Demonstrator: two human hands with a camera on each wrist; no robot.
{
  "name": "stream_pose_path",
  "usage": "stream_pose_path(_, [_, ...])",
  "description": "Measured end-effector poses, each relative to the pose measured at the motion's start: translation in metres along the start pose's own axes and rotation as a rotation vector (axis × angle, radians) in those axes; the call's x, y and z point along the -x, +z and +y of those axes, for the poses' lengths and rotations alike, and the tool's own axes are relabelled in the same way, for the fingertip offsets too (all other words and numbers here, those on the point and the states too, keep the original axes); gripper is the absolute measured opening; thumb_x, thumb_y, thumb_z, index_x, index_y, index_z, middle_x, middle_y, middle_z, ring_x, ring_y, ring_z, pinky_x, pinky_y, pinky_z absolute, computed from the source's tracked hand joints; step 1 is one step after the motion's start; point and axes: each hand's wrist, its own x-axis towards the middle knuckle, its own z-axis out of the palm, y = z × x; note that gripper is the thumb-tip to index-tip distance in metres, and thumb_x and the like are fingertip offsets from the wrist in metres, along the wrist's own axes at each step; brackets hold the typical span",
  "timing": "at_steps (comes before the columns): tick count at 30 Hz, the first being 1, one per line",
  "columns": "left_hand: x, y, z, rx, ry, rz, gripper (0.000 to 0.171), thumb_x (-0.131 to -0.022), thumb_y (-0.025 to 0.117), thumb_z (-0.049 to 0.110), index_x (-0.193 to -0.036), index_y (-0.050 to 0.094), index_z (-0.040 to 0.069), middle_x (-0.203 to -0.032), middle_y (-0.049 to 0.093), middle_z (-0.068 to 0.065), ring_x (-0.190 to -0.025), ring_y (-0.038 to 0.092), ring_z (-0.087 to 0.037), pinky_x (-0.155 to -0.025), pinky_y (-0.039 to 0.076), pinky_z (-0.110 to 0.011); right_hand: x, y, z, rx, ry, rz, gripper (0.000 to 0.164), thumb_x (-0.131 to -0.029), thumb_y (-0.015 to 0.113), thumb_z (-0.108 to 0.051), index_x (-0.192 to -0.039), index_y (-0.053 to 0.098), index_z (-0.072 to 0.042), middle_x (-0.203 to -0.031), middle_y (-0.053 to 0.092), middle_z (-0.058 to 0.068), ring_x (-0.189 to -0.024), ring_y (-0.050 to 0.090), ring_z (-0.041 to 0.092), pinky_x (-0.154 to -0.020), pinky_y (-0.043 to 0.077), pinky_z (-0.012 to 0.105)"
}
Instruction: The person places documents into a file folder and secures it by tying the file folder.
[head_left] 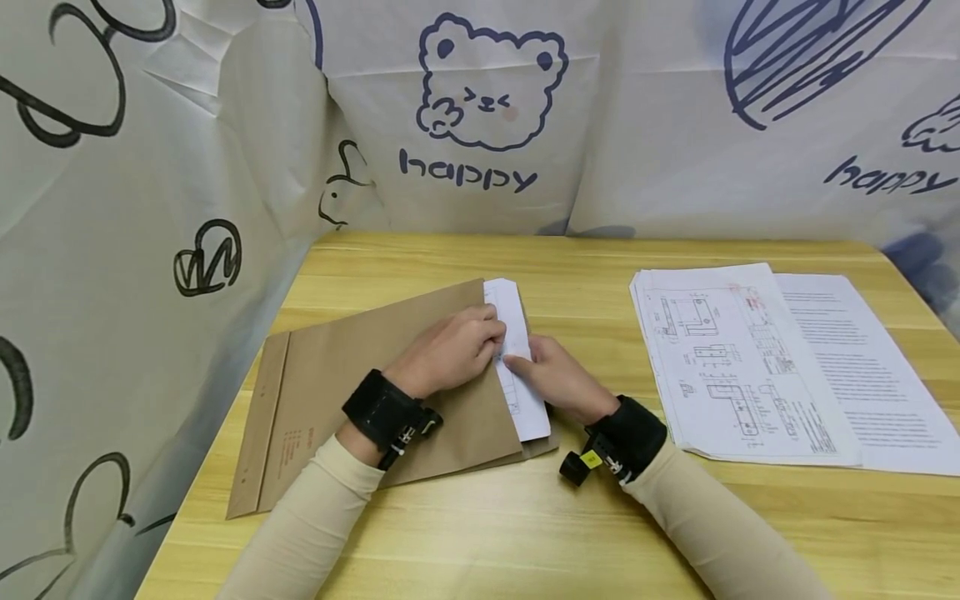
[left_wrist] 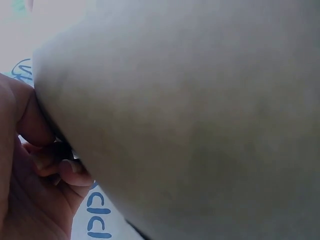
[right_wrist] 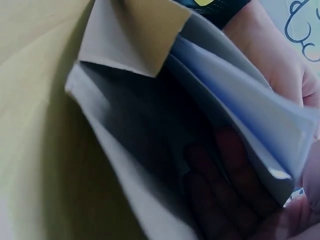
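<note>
A brown paper document envelope [head_left: 360,358] lies slanted on the table, its mouth facing right. White printed sheets [head_left: 522,408] stick partly out of that mouth. My left hand [head_left: 457,346] grips the envelope's upper layer at the mouth edge, and its curled fingers [left_wrist: 75,172] show beside the brown surface in the left wrist view. With the thumb on top, my right hand [head_left: 562,379] holds the sheets at their right edge. In the right wrist view its fingers [right_wrist: 235,165] reach into the gaping envelope under the sheets. The fingertips are in shadow.
To the right lie a stack of technical drawings [head_left: 742,375] and text pages [head_left: 877,367] partly beneath it. The wooden table [head_left: 480,542] meets a white cloth [head_left: 660,125] with doodles at the back and left.
</note>
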Motion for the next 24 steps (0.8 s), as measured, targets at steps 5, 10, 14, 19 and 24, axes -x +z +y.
stream_pose_path(5, [-0.001, 0.0, 0.002, 0.018, 0.023, 0.006, 0.022, -0.098, 0.057, 0.007, -0.077, 0.058, 0.013, -0.082, 0.044, -0.001, -0.071, 0.043, -0.012, -0.063, 0.038, -0.023, -0.001, 0.004, 0.001, 0.012, 0.008, -0.004, 0.03, -0.108, 0.043, -0.017, -0.124, 0.058, 0.004, -0.102, 0.073, 0.016, -0.08, 0.071, 0.013, -0.073, 0.058, 0.031])
stream_pose_path(10, [-0.001, 0.0, 0.002, 0.019, 0.026, 0.008, 0.022, -0.098, 0.056, 0.006, -0.077, 0.058, 0.012, -0.082, 0.044, -0.002, -0.07, 0.042, -0.012, -0.063, 0.037, -0.023, -0.001, 0.006, 0.003, 0.027, 0.018, 0.008, 0.03, -0.108, 0.043, -0.018, -0.126, 0.057, 0.001, -0.104, 0.072, 0.015, -0.081, 0.071, 0.012, -0.073, 0.057, 0.031])
stream_pose_path(14, [-0.001, 0.001, 0.002, 0.023, 0.025, 0.008, 0.022, -0.099, 0.056, 0.007, -0.077, 0.059, 0.012, -0.082, 0.045, -0.001, -0.07, 0.042, -0.012, -0.063, 0.037, -0.023, -0.003, 0.007, 0.003, 0.032, 0.02, 0.001, 0.03, -0.108, 0.043, -0.018, -0.126, 0.057, 0.001, -0.105, 0.072, 0.014, -0.081, 0.07, 0.012, -0.073, 0.057, 0.03])
stream_pose_path(19, [-0.001, 0.001, 0.001, 0.036, 0.019, 0.008, 0.021, -0.099, 0.056, 0.008, -0.079, 0.061, 0.013, -0.083, 0.047, 0.0, -0.071, 0.044, -0.012, -0.063, 0.038, -0.023, -0.006, 0.011, 0.002, 0.02, 0.018, -0.001, 0.029, -0.107, 0.044, -0.017, -0.121, 0.059, 0.003, -0.098, 0.072, 0.01, -0.076, 0.068, 0.01, -0.07, 0.055, 0.028])
stream_pose_path(24, [-0.001, 0.001, 0.002, 0.027, 0.025, 0.003, 0.019, -0.1, 0.055, 0.009, -0.083, 0.065, 0.013, -0.085, 0.049, 0.0, -0.072, 0.046, -0.011, -0.063, 0.04, -0.023, -0.009, 0.013, 0.003, 0.026, 0.002, -0.001, 0.028, -0.106, 0.042, -0.014, -0.122, 0.058, 0.004, -0.098, 0.072, 0.011, -0.075, 0.067, 0.009, -0.071, 0.054, 0.027])
